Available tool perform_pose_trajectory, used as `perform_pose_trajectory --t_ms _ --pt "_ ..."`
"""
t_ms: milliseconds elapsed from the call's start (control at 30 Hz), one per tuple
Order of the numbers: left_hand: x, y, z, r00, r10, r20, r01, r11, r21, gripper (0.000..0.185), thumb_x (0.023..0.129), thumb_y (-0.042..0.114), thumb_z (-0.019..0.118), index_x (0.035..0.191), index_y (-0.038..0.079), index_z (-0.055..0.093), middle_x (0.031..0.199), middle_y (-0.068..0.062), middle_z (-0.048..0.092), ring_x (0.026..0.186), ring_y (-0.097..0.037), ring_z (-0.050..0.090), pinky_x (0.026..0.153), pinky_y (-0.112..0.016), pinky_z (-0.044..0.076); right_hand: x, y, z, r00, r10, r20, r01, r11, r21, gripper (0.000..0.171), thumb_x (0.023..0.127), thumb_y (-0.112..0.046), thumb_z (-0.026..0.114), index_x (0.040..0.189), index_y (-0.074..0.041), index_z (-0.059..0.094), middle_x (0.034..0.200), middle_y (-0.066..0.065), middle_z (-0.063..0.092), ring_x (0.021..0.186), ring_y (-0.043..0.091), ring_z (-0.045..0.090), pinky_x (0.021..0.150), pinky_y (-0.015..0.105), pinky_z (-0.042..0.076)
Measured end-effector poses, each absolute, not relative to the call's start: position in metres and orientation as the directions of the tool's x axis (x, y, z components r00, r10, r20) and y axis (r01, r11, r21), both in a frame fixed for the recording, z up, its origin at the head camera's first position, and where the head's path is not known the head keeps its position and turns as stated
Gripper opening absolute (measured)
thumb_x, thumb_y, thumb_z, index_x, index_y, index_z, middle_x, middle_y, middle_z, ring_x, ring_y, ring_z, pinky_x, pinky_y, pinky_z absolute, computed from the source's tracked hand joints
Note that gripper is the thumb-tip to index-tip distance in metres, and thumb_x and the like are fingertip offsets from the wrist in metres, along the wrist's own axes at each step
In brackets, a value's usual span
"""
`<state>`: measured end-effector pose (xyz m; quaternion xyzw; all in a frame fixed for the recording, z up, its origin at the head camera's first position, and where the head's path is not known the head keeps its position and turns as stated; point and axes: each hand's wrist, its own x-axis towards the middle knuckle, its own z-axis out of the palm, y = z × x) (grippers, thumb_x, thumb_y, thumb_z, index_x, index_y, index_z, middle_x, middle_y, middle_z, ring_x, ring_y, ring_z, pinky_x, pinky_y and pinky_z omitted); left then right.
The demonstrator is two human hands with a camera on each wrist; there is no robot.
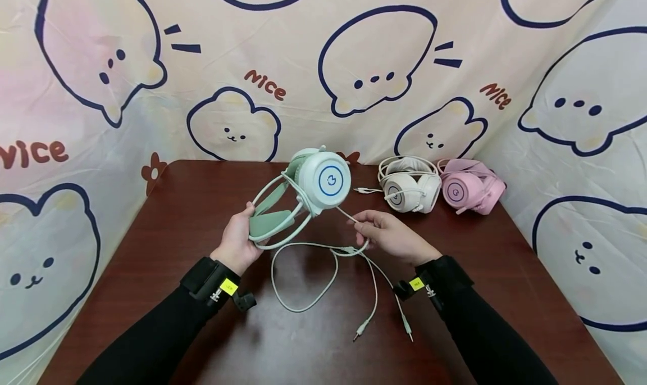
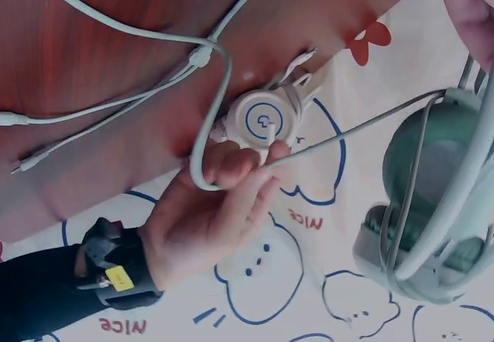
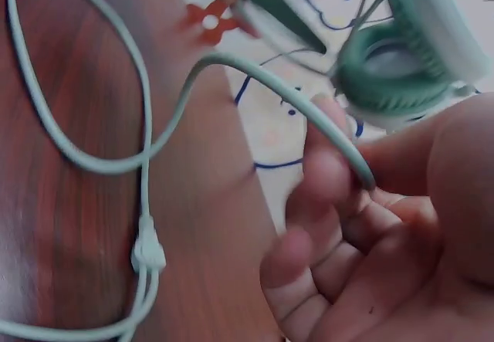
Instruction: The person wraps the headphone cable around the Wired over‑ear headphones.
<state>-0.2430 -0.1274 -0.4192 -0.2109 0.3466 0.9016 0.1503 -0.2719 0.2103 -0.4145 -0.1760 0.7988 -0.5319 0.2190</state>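
Note:
Mint-green over-ear headphones point(image 1: 326, 182) are held up above the table, tilted, one round earcup with a blue ring logo facing me. My left hand point(image 1: 236, 236) grips them by the headband at the lower left. Some cable is wound around the headband and earcup. My right hand point(image 1: 391, 234) pinches the pale green cable point(image 3: 309, 114) to the right of the earcup, thumb against curled fingers. From that hand the cable loops down over the table, past a splitter point(image 3: 147, 249), into two branches ending in plugs point(image 1: 361, 329).
White headphones point(image 1: 404, 188) with their cable bundled around them sit at the back right of the dark wooden table point(image 1: 167, 250). Pink headphones point(image 1: 470, 188) are beside them. A cloth backdrop point(image 1: 303, 53) with cartoon bears stands behind the table and along both sides.

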Motion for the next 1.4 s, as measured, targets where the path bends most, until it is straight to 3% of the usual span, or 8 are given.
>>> perform_pose_trajectory --t_ms 200,333,400,500,733,967,1233,1400 --pt "-0.249 -0.130 -0.418 -0.844 0.074 -0.532 -0.399 -0.748 0.530 0.049 0.114 0.034 0.031 0.160 0.048 0.022 0.149 0.004 0.041 0.105 -0.010 0.063 0.089 -0.024 0.053 -0.268 0.218 -0.416 -0.795 -0.588 -0.148 0.134 0.067 -0.989 0.033 0.109 -0.018 0.055 0.134 0.004 0.053 0.091 0.004 0.067 0.093 0.019 0.076 0.091 0.032 0.060" --pt "-0.253 -0.131 -0.417 -0.830 0.040 -0.556 -0.387 -0.759 0.523 0.047 0.114 0.035 0.032 0.160 0.044 0.026 0.138 0.004 0.047 0.108 -0.013 0.061 0.086 -0.024 0.050 -0.265 0.224 -0.416 -0.748 -0.648 -0.144 0.186 0.004 -0.983 0.040 0.108 -0.011 0.052 0.144 0.005 0.045 0.088 0.005 0.068 0.078 0.017 0.071 0.078 0.031 0.062" --pt "-0.255 -0.132 -0.416 -0.820 0.016 -0.573 -0.380 -0.764 0.522 0.045 0.113 0.035 0.034 0.158 0.041 0.031 0.132 0.004 0.049 0.111 -0.014 0.059 0.085 -0.025 0.050 -0.264 0.225 -0.416 -0.741 -0.654 -0.153 0.135 0.079 -0.988 0.041 0.108 -0.011 0.053 0.145 0.005 0.044 0.094 0.007 0.071 0.070 0.014 0.063 0.068 0.025 0.058" --pt "-0.256 -0.132 -0.415 -0.816 -0.008 -0.578 -0.368 -0.764 0.531 0.046 0.113 0.036 0.034 0.159 0.037 0.030 0.143 0.002 0.047 0.126 -0.017 0.055 0.093 -0.028 0.049 -0.263 0.225 -0.415 -0.738 -0.653 -0.174 0.033 0.221 -0.975 0.040 0.107 -0.014 0.056 0.143 0.001 0.049 0.099 0.014 0.072 0.066 0.014 0.056 0.060 0.023 0.050" --pt "-0.259 -0.133 -0.417 -0.815 -0.074 -0.575 -0.319 -0.771 0.551 0.049 0.114 0.035 0.032 0.162 0.031 0.026 0.165 0.002 0.031 0.146 -0.016 0.043 0.113 -0.032 0.043 -0.257 0.222 -0.415 -0.663 -0.708 -0.242 -0.060 0.372 -0.926 0.044 0.108 -0.021 0.057 0.151 -0.017 0.052 0.102 0.022 0.064 0.076 0.024 0.068 0.074 0.040 0.062" --pt "-0.256 -0.133 -0.420 -0.802 -0.124 -0.585 -0.308 -0.753 0.582 0.051 0.114 0.035 0.030 0.164 0.033 0.023 0.166 0.002 0.027 0.143 -0.016 0.042 0.108 -0.031 0.043 -0.243 0.203 -0.414 -0.684 -0.709 -0.175 -0.284 0.479 -0.830 0.029 0.108 -0.031 0.058 0.136 -0.028 0.066 0.079 0.000 0.064 0.070 0.034 0.062 0.055 0.024 0.044" --pt "-0.253 -0.128 -0.423 -0.835 -0.160 -0.527 -0.288 -0.688 0.666 0.054 0.113 0.035 0.035 0.163 0.017 0.026 0.165 -0.001 0.033 0.148 -0.016 0.043 0.116 -0.030 0.043 -0.227 0.181 -0.397 -0.633 -0.764 -0.124 -0.342 0.420 -0.840 0.036 0.106 -0.030 0.062 0.141 -0.023 0.065 0.105 -0.003 0.073 0.077 0.030 0.070 0.069 0.025 0.053" --pt "-0.249 -0.128 -0.428 -0.860 -0.230 -0.456 -0.261 -0.570 0.779 0.045 0.112 0.038 0.041 0.151 0.014 0.043 0.151 0.002 0.041 0.142 -0.015 0.044 0.115 -0.026 0.040 -0.227 0.182 -0.386 -0.656 -0.747 -0.111 -0.329 0.415 -0.848 0.035 0.106 -0.028 0.061 0.141 -0.024 0.066 0.091 0.000 0.071 0.076 0.025 0.068 0.060 0.024 0.045"
